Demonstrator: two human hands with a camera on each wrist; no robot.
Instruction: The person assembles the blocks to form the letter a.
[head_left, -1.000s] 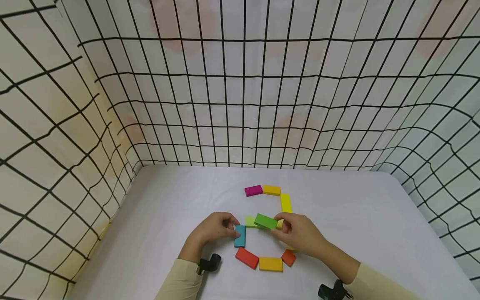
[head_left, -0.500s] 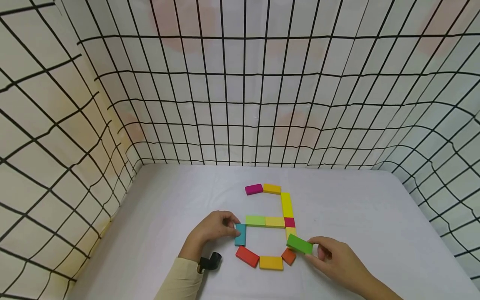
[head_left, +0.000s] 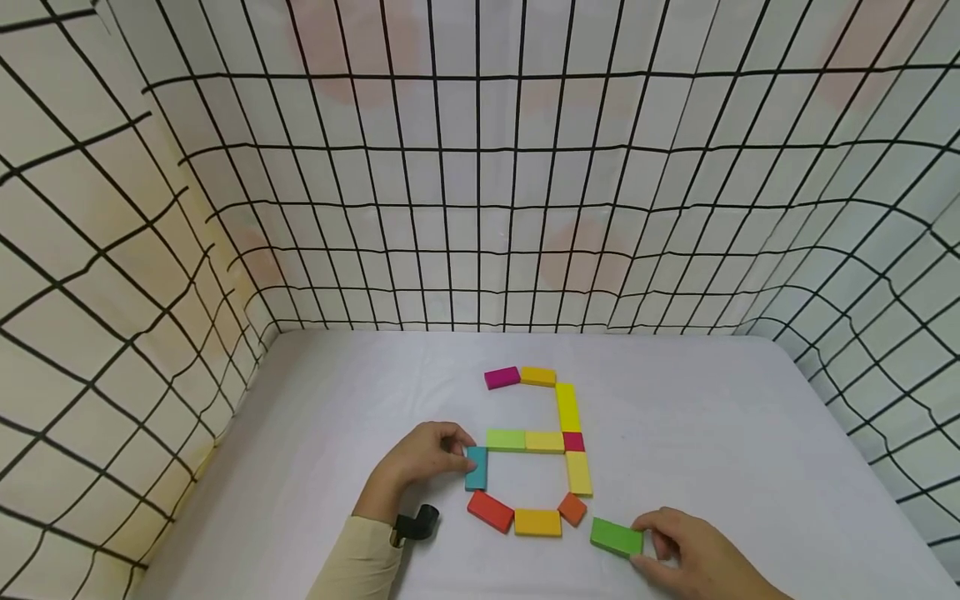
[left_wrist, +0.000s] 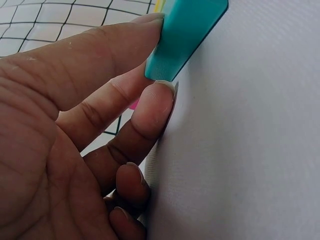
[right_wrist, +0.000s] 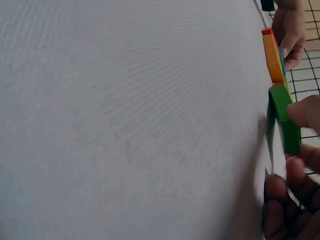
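Note:
Colourful flat blocks lie end to end on the white table. My left hand [head_left: 427, 457] holds the teal block [head_left: 476, 468] at the left side of the lower loop. In the left wrist view, the thumb [left_wrist: 135, 40] lies against the teal block [left_wrist: 185, 35], with fingers at its end. At the front right, my right hand [head_left: 697, 550] pinches a green block [head_left: 617, 537] by its right end. The right wrist view has this green block [right_wrist: 285, 117] slightly tilted, just above the cloth.
Round the loop lie a red block [head_left: 491, 511], an orange-yellow block [head_left: 537, 522], an orange block [head_left: 572, 509] and a light green block [head_left: 506, 440]. A purple block [head_left: 502, 377] tops the figure. Black wire mesh [head_left: 480, 204] encloses the table's [head_left: 360, 375] back and sides.
My right hand has carried the green block from over the middle row rightward and toward the table's front. The left hand has stayed at the teal block.

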